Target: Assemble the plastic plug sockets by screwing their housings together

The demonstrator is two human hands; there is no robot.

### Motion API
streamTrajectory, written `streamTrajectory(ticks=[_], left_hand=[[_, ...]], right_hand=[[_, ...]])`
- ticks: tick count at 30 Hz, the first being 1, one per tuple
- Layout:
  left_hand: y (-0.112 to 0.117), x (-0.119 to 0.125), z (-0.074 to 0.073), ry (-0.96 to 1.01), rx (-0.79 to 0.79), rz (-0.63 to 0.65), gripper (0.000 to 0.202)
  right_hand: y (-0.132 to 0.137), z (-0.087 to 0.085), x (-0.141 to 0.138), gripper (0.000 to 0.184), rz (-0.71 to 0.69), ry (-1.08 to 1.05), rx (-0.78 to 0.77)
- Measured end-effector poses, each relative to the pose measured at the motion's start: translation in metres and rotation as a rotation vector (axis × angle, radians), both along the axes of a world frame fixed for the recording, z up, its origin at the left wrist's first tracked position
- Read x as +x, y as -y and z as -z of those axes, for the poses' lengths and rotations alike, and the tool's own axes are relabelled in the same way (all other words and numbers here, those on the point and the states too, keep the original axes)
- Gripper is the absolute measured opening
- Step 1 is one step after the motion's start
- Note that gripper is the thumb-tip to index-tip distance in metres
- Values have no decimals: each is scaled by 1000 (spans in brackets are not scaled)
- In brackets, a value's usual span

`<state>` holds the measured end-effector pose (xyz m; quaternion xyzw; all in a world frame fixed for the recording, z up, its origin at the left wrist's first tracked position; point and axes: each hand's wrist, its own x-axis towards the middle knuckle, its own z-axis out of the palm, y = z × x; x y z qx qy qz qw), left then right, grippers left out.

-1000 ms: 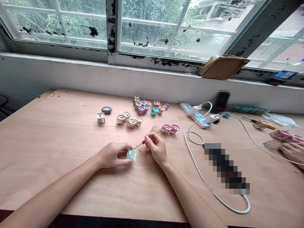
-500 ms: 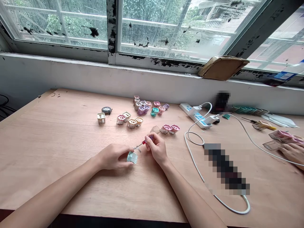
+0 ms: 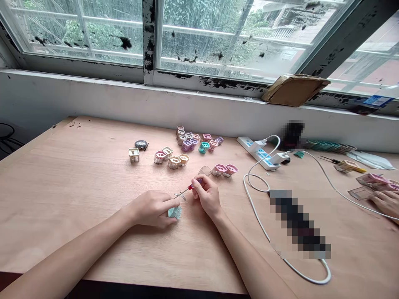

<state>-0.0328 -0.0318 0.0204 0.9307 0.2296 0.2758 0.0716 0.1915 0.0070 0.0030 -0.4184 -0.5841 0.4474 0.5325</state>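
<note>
My left hand (image 3: 152,209) rests on the wooden table (image 3: 77,187) and pinches a small pale teal plastic box (image 3: 175,212) between thumb and fingers. My right hand (image 3: 206,194) is closed round a small screwdriver with a red handle (image 3: 188,189); its thin metal shaft points left toward the box, its tip just above my left fingertips. A clear empty box (image 3: 204,170) lies just beyond my right hand.
Several small coloured boxes (image 3: 190,143) lie in a cluster behind my hands, with two pink ones (image 3: 225,169) to the right. A white power strip (image 3: 258,153) and its looping cable (image 3: 258,207) lie right of me. Another person's hand (image 3: 386,203) rests at the far right edge.
My left hand has turned the teal box and drawn it slightly down toward me, covering more of it. The right hand and screwdriver have hardly moved.
</note>
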Motion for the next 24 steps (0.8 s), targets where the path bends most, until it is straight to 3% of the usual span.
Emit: streamTrajectory(ticks=[11, 14, 19, 24], left_hand=[[1, -3, 0, 25, -122, 16, 27], [-1, -8, 1, 152, -281, -54, 31], [-6, -15, 1, 432, -529, -278, 29], [-8, -13, 2, 622, -798, -308, 34]], right_hand=[[-1, -6, 5, 38, 128, -28, 91], [-2, -7, 7, 36, 154, -44, 115], [1, -7, 5, 33, 106, -50, 121], [8, -7, -1, 33, 11, -10, 96]])
